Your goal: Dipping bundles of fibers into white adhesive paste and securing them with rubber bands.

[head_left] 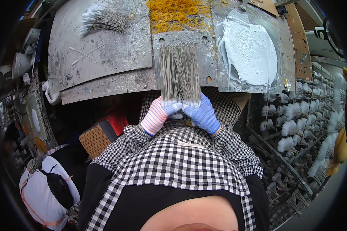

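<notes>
Between my hands lies a broad, flat row of thin wire-stemmed brushes (180, 71), their looped wire ends pointing away over a metal plate (207, 57) at the table's front edge. The white tips sit close to my body, partly covered by my fingers. My left hand (160, 114), in a pink-and-white striped glove, is closed round the left side of the row. On the right side, my right hand (203, 115) in a blue glove grips it. Both thumbs nearly meet over the white ends.
A loose pile of similar brushes (104, 19) lies on the left board (119, 57), with two crossed single ones (85, 55) nearer. Yellow rubber bands (175, 15) are heaped at the back. White paste (252, 52) covers a slab at right. Racked brush bundles (293, 123) stand right.
</notes>
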Demonstrator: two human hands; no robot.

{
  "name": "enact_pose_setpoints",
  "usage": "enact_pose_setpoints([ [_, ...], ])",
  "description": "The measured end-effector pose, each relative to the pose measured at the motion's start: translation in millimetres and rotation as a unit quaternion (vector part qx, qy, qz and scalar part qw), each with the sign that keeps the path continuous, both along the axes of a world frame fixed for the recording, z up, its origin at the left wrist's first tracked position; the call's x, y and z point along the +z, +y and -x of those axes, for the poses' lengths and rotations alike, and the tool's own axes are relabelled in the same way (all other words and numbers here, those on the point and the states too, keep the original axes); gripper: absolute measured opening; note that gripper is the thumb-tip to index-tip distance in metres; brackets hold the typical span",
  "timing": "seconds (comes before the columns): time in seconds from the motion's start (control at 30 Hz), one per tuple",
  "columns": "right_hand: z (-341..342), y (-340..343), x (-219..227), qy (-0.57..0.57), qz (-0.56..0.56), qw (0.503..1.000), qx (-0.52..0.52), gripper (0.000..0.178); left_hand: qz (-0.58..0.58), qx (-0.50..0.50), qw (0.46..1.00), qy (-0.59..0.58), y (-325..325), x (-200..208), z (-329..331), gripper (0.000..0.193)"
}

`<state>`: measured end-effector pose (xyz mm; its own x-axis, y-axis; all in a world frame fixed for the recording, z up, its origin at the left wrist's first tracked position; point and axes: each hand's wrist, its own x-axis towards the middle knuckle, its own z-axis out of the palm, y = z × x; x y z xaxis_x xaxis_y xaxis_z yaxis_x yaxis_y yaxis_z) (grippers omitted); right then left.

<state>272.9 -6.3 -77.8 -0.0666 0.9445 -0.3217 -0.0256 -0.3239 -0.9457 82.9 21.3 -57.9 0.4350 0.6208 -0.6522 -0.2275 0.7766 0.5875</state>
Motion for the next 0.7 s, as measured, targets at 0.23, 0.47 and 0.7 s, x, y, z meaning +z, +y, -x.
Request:
enact_pose_setpoints([
  [0.23, -30.5, 12.8, 10.1, 0.156, 0.196, 0.966, 0.058, 0.04, -0.014, -0.021, 1.0, 0.0, 3.9, -13.5, -1.1, 0.025],
  [0.47, -2.5, 19.8, 32.0, 0.125, 0.189, 0.974, 0.008, 0.042, -0.118, 0.026, 0.99, 0.065, -2.1, -18.9, -14.3, 0.025],
  [0.7, -58.0, 6.7, 72.7, 0.03, 0.15, 0.987, 0.05, 0.025, -0.173, -0.054, 0.967, 0.18, 27.0, 21.7, 69.4, 0.018],
])
